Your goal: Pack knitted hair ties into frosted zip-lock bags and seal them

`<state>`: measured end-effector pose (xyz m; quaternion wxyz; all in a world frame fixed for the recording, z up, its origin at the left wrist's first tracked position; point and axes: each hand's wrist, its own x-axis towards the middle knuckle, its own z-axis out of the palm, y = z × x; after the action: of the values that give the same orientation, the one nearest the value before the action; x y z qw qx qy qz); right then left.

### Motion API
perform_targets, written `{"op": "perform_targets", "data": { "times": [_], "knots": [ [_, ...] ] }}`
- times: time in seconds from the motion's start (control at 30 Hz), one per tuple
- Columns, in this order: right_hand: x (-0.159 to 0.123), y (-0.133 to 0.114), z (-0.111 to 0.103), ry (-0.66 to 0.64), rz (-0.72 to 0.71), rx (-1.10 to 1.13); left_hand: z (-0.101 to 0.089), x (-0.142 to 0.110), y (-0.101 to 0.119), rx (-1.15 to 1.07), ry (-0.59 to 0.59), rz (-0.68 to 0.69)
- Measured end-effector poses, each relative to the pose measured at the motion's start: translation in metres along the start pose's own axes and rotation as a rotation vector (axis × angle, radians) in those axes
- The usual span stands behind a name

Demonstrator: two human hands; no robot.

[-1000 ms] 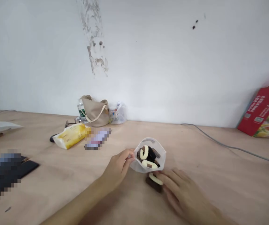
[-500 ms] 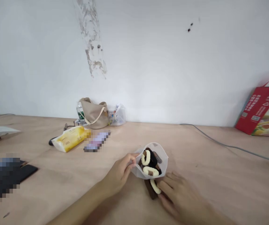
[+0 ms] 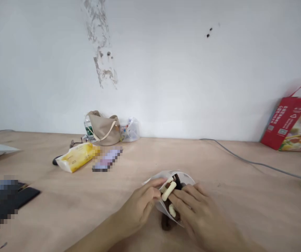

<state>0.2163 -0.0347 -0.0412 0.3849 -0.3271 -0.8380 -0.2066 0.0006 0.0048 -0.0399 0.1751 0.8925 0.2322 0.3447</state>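
A frosted white bag (image 3: 162,175) lies with its mouth toward me. Inside are brown, black and cream fuzzy loops that look like hair ties. My left hand (image 3: 146,199) pinches the bag's rim on the left. From the right, my right hand (image 3: 195,204) reaches into the mouth, fingers closed against a cream hair tie (image 3: 169,191); its thumb is hidden. Another cream hair tie (image 3: 172,210) shows lower in the opening. On the table under the bag's near edge lies a brown hair tie (image 3: 165,222), partly covered.
Farther left are a yellow tissue pack (image 3: 78,157), a blurred-out phone (image 3: 107,159), a beige handbag (image 3: 104,129) and a clear plastic bag (image 3: 131,130). Dark flat objects (image 3: 8,206) lie at far left. A grey cable (image 3: 245,160) crosses the right side toward a red shopping bag (image 3: 279,120).
My right hand has moved from the table up into the bag's mouth, bringing a cream hair tie along. The bag has tilted and sunk lower, and my left fingers have shifted right over its rim.
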Motion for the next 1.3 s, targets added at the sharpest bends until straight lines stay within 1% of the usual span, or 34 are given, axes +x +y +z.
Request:
{"op": "perform_targets", "data": {
  "times": [0.1, 0.2, 0.23, 0.3, 0.37, 0.4, 0.5, 0.57, 0.63, 0.7, 0.73, 0.8, 0.87, 0.93, 0.97, 1.07, 1.2, 1.3],
  "knots": [
    [-0.004, 0.000, -0.010, 0.028, -0.097, 0.059, 0.003, -0.002, -0.006, -0.018, 0.059, -0.005],
    [-0.008, -0.005, -0.018, 0.087, -0.188, 0.088, 0.003, -0.002, -0.013, -0.060, 0.167, -0.084],
    [-0.009, -0.009, -0.017, 0.099, -0.205, 0.098, 0.003, -0.002, -0.014, -0.065, 0.203, -0.118],
    [-0.010, -0.016, -0.009, 0.117, -0.234, 0.104, 0.003, -0.002, -0.016, -0.073, 0.261, -0.172],
    [-0.012, -0.023, 0.005, 0.122, -0.221, 0.050, 0.003, -0.001, -0.016, -0.093, 0.307, -0.183],
    [-0.013, -0.025, 0.013, 0.110, -0.190, 0.003, 0.003, -0.001, -0.016, -0.102, 0.325, -0.173],
    [-0.019, -0.026, 0.033, 0.004, -0.035, -0.113, 0.004, 0.000, -0.016, -0.105, 0.357, -0.164],
    [-0.023, -0.025, 0.037, -0.072, -0.019, -0.086, 0.004, 0.000, -0.017, -0.110, 0.359, -0.178],
    [-0.023, -0.025, 0.032, -0.078, -0.085, 0.005, 0.004, 0.001, -0.017, -0.125, 0.361, -0.190],
    [-0.018, -0.024, 0.019, -0.017, -0.159, 0.091, 0.004, 0.001, -0.016, -0.140, 0.359, -0.186],
    [-0.014, -0.022, 0.011, 0.038, -0.178, 0.114, 0.004, 0.000, -0.015, -0.147, 0.355, -0.179],
    [-0.007, -0.015, -0.003, 0.075, -0.181, 0.109, 0.006, -0.001, -0.012, -0.168, 0.334, -0.157],
    [-0.002, -0.006, -0.012, 0.071, -0.079, 0.075, 0.008, -0.002, -0.009, -0.199, 0.299, -0.133],
    [-0.002, 0.002, -0.014, 0.042, 0.025, 0.086, 0.011, -0.004, -0.006, -0.230, 0.254, -0.117],
    [-0.004, 0.005, -0.014, 0.030, 0.055, 0.112, 0.012, -0.005, -0.005, -0.241, 0.241, -0.109],
    [-0.012, 0.010, -0.011, 0.025, 0.115, 0.202, 0.014, -0.005, -0.002, -0.268, 0.222, -0.099],
    [-0.016, 0.011, -0.008, 0.033, 0.221, 0.264, 0.013, -0.004, 0.000, -0.294, 0.231, -0.097],
    [-0.014, 0.012, -0.008, 0.040, 0.247, 0.300, 0.014, -0.006, 0.000, -0.310, 0.235, -0.078]
  ]
}}
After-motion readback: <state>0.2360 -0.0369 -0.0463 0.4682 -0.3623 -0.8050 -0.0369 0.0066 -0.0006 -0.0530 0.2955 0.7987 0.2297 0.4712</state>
